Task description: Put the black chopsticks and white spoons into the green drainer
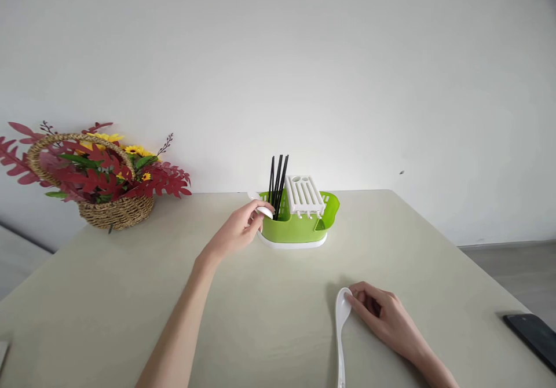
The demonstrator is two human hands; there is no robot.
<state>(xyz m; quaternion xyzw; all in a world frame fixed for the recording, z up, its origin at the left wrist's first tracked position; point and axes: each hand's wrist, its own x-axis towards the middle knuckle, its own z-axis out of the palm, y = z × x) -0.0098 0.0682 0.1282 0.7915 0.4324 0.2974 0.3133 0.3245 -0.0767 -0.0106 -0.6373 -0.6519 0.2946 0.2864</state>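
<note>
A green utensil holder with a white base and a white slotted rack on top stands near the wall. Several black chopsticks rise from its left compartment. At that left end, my left hand is closed around a small white spoon. Another white rounded piece shows just behind the fingers; whether it belongs to the same spoon I cannot tell. Nearer to me, my right hand pinches the bowl of a long-handled white spoon, whose handle runs off the bottom edge.
A woven basket of red leaves and yellow flowers sits at the back left of the pale table. On the right edge lies a black phone. A white wall rises behind the table.
</note>
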